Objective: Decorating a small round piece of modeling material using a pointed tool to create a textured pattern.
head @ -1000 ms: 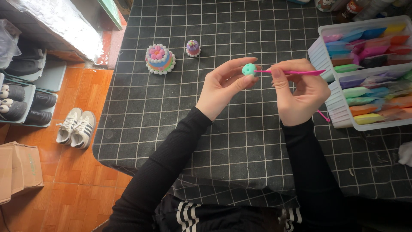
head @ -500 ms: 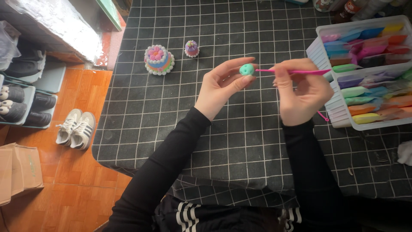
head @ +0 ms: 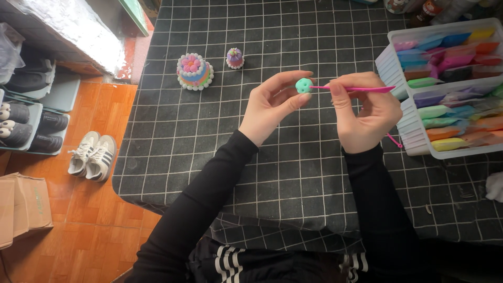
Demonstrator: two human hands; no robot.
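Left hand (head: 272, 107) pinches a small teal clay ball (head: 303, 85) above the checked counter (head: 173, 136); right hand (head: 364, 112) grips a pink sculpting tool (head: 356, 89), its tip touching the ball.

Single head view, steeply downward — close over the table (head: 173, 131)

- White slatted plastic bin (head: 401, 71), at 3 o'clock on the table: holds flat clay packets (head: 450, 112) in pink, blue, orange, green, purple, yellow.
- Brown cardboard boxes (head: 23, 209), at 8 o'clock on the floor.
- Bottles (head: 424, 8), at 1 o'clock, labels too small to tell.
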